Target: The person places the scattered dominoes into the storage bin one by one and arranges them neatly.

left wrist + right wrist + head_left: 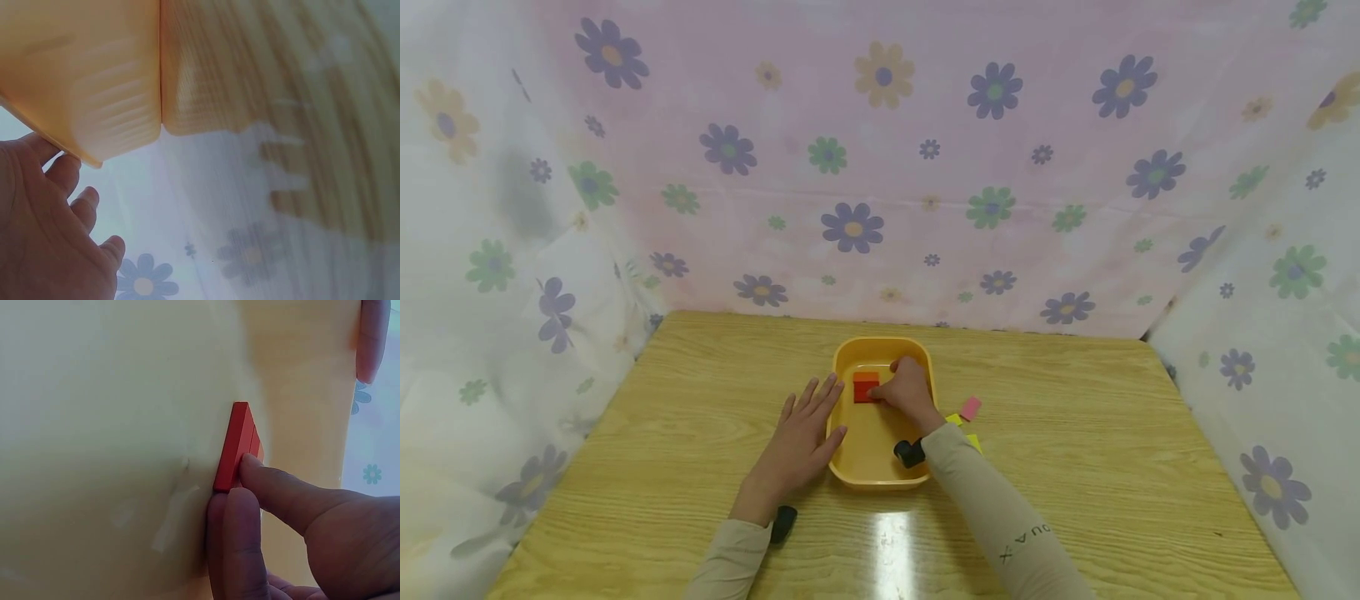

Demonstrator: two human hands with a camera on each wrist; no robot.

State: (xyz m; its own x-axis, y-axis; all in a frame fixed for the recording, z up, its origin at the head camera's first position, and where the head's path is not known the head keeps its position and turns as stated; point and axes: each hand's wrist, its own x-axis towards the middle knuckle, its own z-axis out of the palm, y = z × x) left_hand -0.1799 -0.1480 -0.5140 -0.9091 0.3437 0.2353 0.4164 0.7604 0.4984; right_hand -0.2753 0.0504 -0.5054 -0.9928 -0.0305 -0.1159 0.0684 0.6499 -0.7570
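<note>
A yellow plastic bin (878, 483) stands on the table. In it, a few flat red blocks (863, 392) sit side by side with an orange block (867, 377) at their far edge. My right hand (912, 395) reaches into the bin and pinches the nearest red block (231, 447), thumb on one face and fingertips at its end. My left hand (797, 442) lies along the bin's left side with fingers straight. Its fingertips touch the rim in the left wrist view, where the bin's ribbed outer wall (112, 87) shows.
Right of the bin lie a pink piece (971, 407) and yellow pieces (953, 419), partly hidden by my right sleeve (992, 508). The wooden table (1075, 433) is bounded by flower-print cloth (887, 150) at the back and on both sides.
</note>
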